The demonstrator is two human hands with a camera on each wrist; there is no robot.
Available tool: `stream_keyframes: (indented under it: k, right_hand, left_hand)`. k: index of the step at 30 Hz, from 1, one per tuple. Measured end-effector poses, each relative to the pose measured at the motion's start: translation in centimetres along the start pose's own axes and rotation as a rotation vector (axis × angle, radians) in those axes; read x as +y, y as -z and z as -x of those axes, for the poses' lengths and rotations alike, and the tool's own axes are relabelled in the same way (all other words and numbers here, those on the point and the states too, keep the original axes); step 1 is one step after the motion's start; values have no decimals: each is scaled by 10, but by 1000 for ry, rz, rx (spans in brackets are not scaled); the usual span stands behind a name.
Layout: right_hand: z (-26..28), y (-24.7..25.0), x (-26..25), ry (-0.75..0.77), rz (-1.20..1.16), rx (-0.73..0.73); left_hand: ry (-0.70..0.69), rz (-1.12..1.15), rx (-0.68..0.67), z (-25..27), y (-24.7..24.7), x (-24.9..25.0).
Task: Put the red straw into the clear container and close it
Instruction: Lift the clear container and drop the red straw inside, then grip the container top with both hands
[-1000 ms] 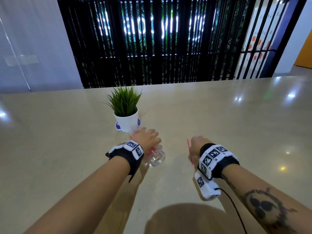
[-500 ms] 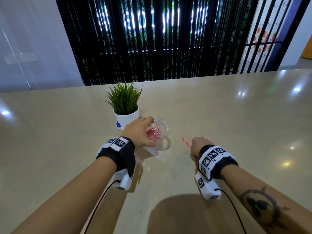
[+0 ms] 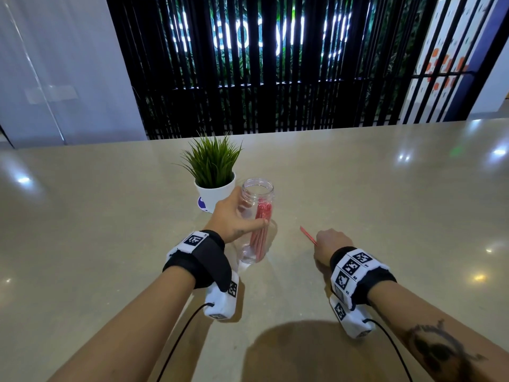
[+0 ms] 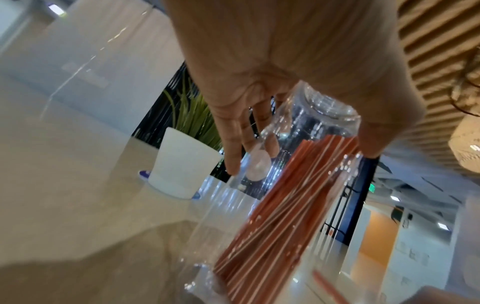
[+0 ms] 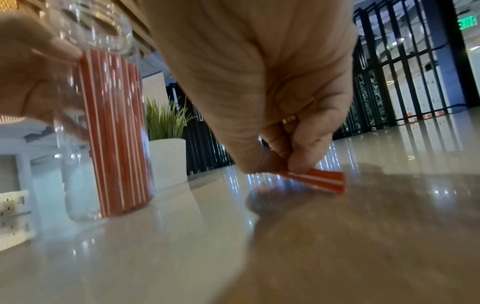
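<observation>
A clear plastic container (image 3: 254, 221) stands upright on the beige table, its mouth open and no lid on it. Several red-and-white straws (image 3: 261, 232) lean inside it, also plain in the left wrist view (image 4: 280, 211). My left hand (image 3: 234, 219) grips the container round its upper half, thumb in front and fingers behind. To its right, low over the table, my right hand (image 3: 329, 242) pinches one red straw (image 3: 308, 235) between thumb and fingers; the striped straw (image 5: 318, 181) pokes out past the fingertips in the right wrist view. I see no lid.
A small green plant in a white pot (image 3: 214, 186) stands just behind and left of the container, on a blue disc. The glossy table (image 3: 385, 188) stretches wide to all sides. A black slatted screen (image 3: 261, 64) runs behind its far edge.
My left hand has lifted the container from lying on its side and set it upright, nearer the plant pot. The right hand stays put with the straw, which now points up-left.
</observation>
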State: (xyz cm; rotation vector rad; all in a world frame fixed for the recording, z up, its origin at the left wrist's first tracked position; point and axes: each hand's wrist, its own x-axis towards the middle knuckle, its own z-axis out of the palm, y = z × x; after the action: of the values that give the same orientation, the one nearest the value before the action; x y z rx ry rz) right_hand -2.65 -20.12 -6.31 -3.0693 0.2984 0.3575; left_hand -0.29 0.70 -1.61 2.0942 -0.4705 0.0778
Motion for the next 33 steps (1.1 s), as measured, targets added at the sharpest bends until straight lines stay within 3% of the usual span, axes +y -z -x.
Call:
stream_keyframes:
  k: [4, 9, 12, 16, 23, 27, 33]
  right_hand:
    - [6, 38, -2, 96, -287, 241]
    - [29, 99, -14, 342, -907, 644]
    - [44, 115, -28, 510, -1156, 672]
    - [38, 113, -50, 585, -1053, 624]
    - [28, 98, -63, 488, -828, 607]
    - [22, 97, -70, 446, -598, 485]
    - [21, 102, -65, 461, -683, 448]
  left_hand:
    - [34, 70, 48, 1, -3, -9]
    - [33, 91, 43, 0, -5, -8]
    - [15, 81, 39, 0, -7, -6]
    - [-31, 52, 20, 0, -9, -3]
    - [-51, 62, 29, 1, -9, -6]
    - [-54, 51, 24, -1, -10, -7]
    - [-46, 101, 22, 1, -8, -7]
